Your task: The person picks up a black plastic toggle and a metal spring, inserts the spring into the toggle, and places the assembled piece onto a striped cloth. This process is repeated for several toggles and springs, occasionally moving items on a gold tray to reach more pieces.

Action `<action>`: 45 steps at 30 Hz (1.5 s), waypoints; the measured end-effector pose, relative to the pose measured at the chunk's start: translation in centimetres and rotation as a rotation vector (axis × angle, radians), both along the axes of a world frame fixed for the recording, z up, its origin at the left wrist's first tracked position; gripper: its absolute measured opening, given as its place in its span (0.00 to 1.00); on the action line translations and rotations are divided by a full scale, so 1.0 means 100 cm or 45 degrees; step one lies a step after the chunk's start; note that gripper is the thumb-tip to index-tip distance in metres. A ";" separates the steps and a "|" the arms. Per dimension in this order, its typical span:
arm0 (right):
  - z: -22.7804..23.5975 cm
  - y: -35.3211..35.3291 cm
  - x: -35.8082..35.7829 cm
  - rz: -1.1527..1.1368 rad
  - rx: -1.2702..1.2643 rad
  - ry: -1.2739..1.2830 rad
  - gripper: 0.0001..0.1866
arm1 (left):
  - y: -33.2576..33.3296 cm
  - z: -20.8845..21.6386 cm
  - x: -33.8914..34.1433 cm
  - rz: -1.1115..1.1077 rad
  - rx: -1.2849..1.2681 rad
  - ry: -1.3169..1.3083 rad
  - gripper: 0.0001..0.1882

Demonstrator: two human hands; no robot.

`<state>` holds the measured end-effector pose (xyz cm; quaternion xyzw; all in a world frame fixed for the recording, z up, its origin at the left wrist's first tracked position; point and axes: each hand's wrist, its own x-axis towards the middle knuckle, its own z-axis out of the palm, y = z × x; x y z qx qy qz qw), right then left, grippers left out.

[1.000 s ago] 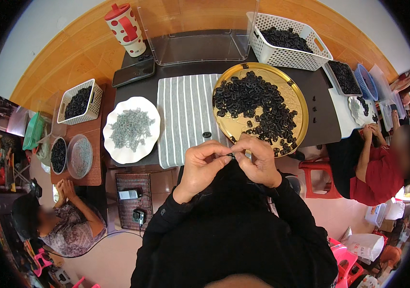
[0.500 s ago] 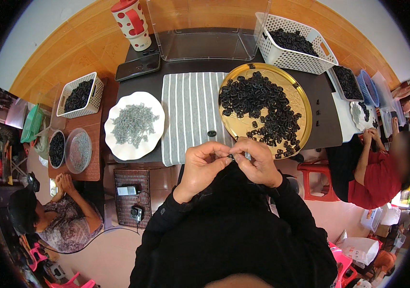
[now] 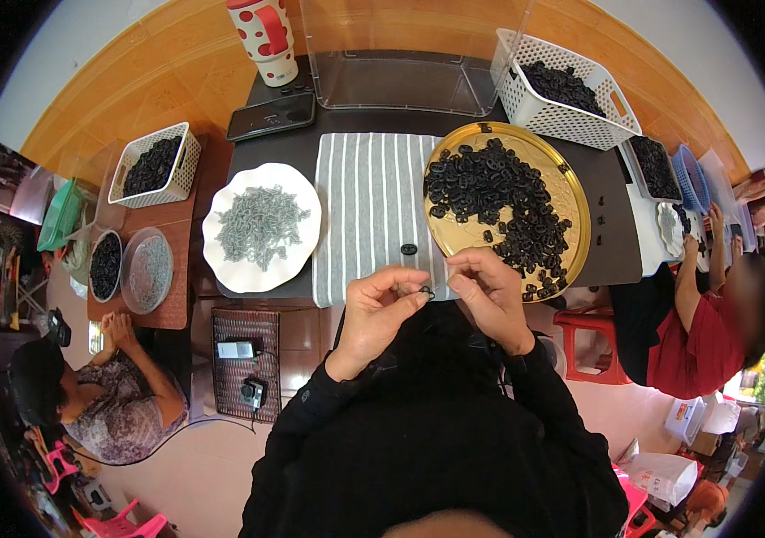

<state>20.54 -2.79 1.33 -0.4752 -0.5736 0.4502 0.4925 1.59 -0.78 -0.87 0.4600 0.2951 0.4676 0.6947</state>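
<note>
Both hands pinch a small black piece at the counter's near edge.
Left hand (image 3: 380, 309) and right hand (image 3: 488, 291) each hold a narrow grip on the piece (image 3: 424, 290); gold tray (image 3: 579, 215) just beyond.

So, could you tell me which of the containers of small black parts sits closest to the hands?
The round gold metal tray: its near rim lies right beside the right hand, while both white plastic baskets stand farther off.

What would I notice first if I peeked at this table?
Probably the big gold tray on the right side of the table, heaped with small black rings. Next to it, past a striped cloth, a white plate holds a pile of little grey pieces. Right at the table's near edge, the left hand and right hand meet, pinching one tiny black piece between them.
</note>
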 end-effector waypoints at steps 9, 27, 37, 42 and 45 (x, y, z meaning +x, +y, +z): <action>0.002 0.010 -0.026 -0.088 0.434 -0.503 0.10 | -0.010 -0.005 -0.017 0.134 -0.046 0.005 0.15; -0.004 0.031 -0.044 0.167 0.731 -0.989 0.09 | -0.008 -0.007 -0.027 0.316 -0.021 -0.085 0.14; -0.024 -0.014 -0.050 -0.087 0.071 0.150 0.01 | -0.020 -0.009 -0.008 0.322 0.003 -0.080 0.10; -0.021 -0.015 -0.043 -0.112 0.033 0.172 0.02 | -0.013 -0.002 -0.013 0.296 0.111 0.173 0.09; -0.021 -0.012 -0.035 -0.172 0.128 0.071 0.03 | 0.001 0.004 -0.014 0.506 0.630 0.918 0.12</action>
